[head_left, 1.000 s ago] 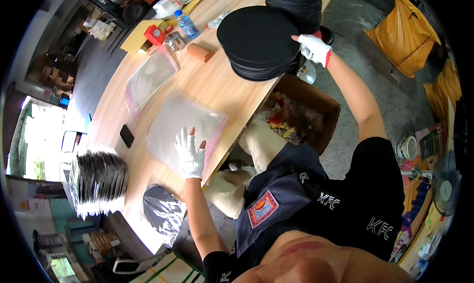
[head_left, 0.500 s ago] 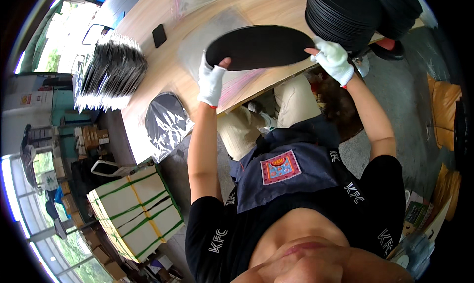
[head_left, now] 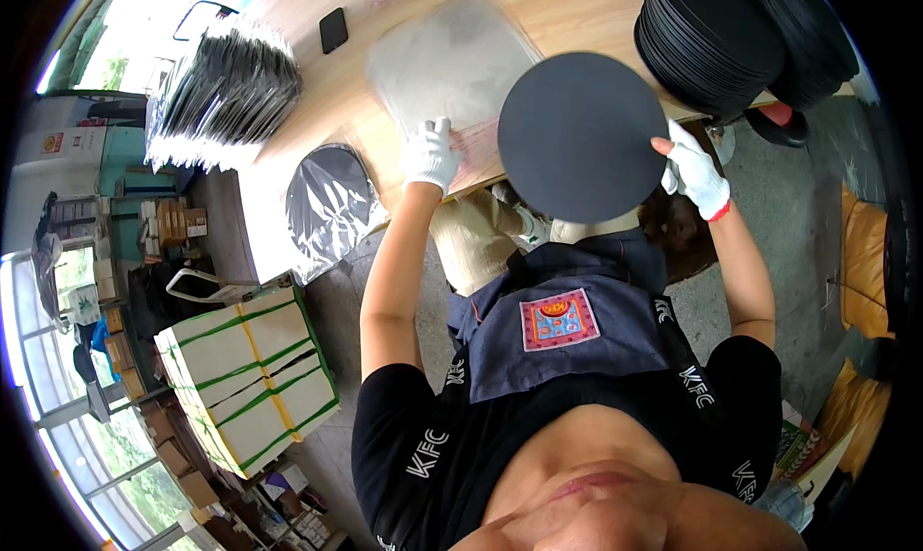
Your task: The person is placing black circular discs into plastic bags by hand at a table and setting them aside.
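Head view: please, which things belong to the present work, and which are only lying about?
Apparently in the work:
black disc, held by the right hand
clear plastic sleeves, at the left hand
stacked black discs
wrapped black disc

Seemingly just lying about:
black phone
strapped white bundle
orange-brown sack

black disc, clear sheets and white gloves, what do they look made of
Black disc: matte, dark and unshiny, lying flat though held at one edge; perhaps stiff rubber or dense foam.
Clear sheets: probably thin plastic film, glossy and see-through.
White gloves: knit fabric, likely cotton, judging by the soft, dull surface and red cuff edging.
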Available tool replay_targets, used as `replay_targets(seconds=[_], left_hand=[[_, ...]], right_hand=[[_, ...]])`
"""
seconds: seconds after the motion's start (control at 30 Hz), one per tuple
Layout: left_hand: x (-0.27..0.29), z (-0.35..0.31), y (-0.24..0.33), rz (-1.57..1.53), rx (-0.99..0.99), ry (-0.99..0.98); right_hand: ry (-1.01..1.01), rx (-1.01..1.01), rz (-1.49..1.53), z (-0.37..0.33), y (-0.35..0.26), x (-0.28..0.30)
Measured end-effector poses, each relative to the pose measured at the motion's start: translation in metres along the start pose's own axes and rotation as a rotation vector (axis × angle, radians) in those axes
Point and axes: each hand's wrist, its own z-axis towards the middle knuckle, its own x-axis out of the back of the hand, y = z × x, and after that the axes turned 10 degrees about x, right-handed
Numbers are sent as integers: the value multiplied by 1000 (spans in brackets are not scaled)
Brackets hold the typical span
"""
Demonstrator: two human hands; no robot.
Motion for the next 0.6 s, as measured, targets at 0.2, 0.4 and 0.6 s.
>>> replay_targets(seconds=[0.2,0.4,0.6], left_hand=[[-26,29,-32,-69,-32,187],[-15,10,-18,-479,-127,153],[-36,-11,-23,-345,123,355]], right_hand=[[-96,-217,174,17,50,-21],[125,-215,297,51,106,-57],[163,-32,312,56,110,-67]])
